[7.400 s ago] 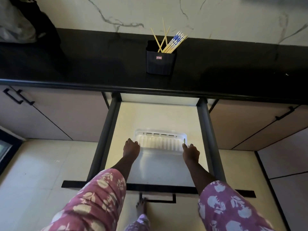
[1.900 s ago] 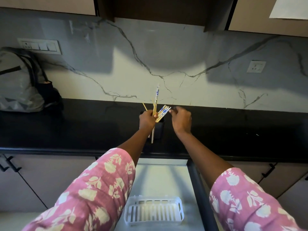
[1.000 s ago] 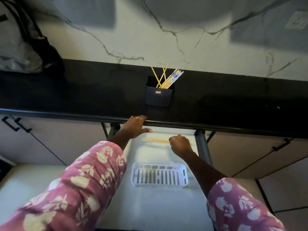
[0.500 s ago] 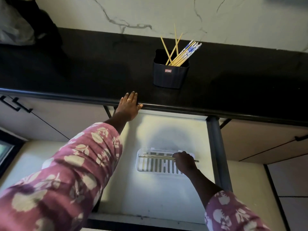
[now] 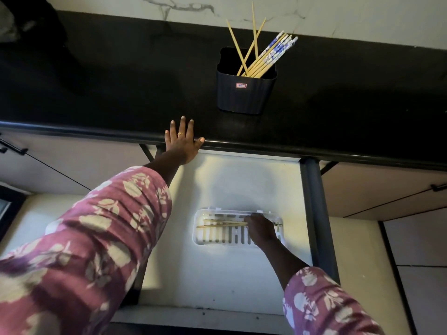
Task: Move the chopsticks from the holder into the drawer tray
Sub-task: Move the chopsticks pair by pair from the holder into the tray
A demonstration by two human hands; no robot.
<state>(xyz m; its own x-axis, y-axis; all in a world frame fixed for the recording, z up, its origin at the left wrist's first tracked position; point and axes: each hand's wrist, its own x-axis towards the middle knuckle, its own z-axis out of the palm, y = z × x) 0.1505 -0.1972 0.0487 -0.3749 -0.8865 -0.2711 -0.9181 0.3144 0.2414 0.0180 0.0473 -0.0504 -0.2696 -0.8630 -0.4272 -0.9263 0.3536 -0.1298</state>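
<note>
A dark square holder [image 5: 245, 93] stands on the black counter with several chopsticks [image 5: 264, 56] leaning out of it, some with blue-and-white tops. Below, a white slotted tray [image 5: 212, 239] lies on the floor of the open drawer [image 5: 242, 184]. My right hand [image 5: 262, 229] is over the tray's right half and grips a pair of chopsticks [image 5: 221, 224] that lies lengthwise across the tray. My left hand [image 5: 182, 141] rests flat with straight fingers on the counter's front edge.
The black counter [image 5: 121, 88] runs the full width under a marble wall. A dark bag [image 5: 29, 27] sits at its far left. Closed cabinet fronts with black handles [image 5: 14, 148] flank the drawer, and the drawer's dark right rail [image 5: 316, 213] stands beside the tray.
My right hand has lowered the pair of chopsticks further into the tray. My left hand stays on the counter edge. The view has tilted down slightly.
</note>
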